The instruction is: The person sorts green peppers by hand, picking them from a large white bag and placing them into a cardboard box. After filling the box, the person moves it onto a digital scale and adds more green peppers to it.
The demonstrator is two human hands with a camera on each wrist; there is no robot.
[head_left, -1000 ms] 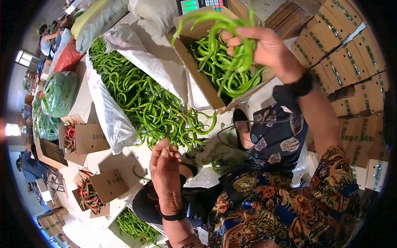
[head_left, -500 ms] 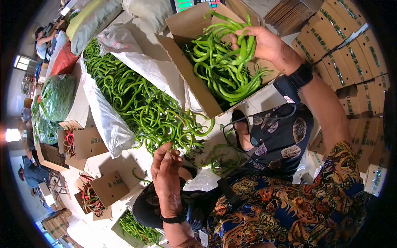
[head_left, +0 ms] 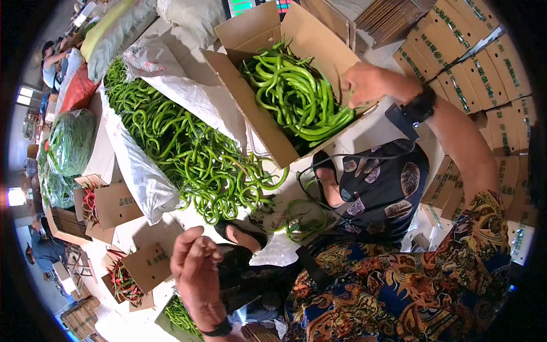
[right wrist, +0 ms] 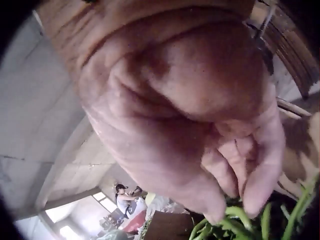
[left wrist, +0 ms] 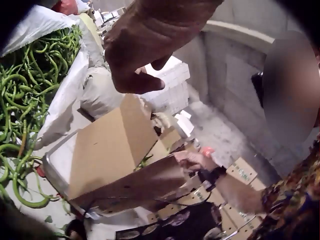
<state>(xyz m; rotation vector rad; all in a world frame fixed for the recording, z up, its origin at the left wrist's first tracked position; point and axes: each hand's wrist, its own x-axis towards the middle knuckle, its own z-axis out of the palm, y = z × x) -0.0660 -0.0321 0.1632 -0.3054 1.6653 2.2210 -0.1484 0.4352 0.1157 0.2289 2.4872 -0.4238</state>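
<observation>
While the left hand (head_left: 196,276) hangs above the floor near the person's body, its fingers loosely bent and holding nothing, the right hand (head_left: 367,85) reaches into the right end of an open cardboard box (head_left: 245,108). Its fingers are curled downward, and their tips are at the green peppers (head_left: 299,94); whether they grip any is impossible to tell. Long and curved, those peppers lie heaped inside the box, many of them side by side. Under the box's left side, a shiny-edged tray (left wrist: 55,155) shows. Left of the box, a white sack (head_left: 137,165) lies open on the floor (head_left: 194,228), with more loose peppers (head_left: 211,165) in it and spilling from its near end. Farther left, two small boxes, the far one (head_left: 117,205) and the near one (head_left: 151,268), hold red peppers (head_left: 122,279). Printed cartons (head_left: 473,68) are stacked to the right.
</observation>
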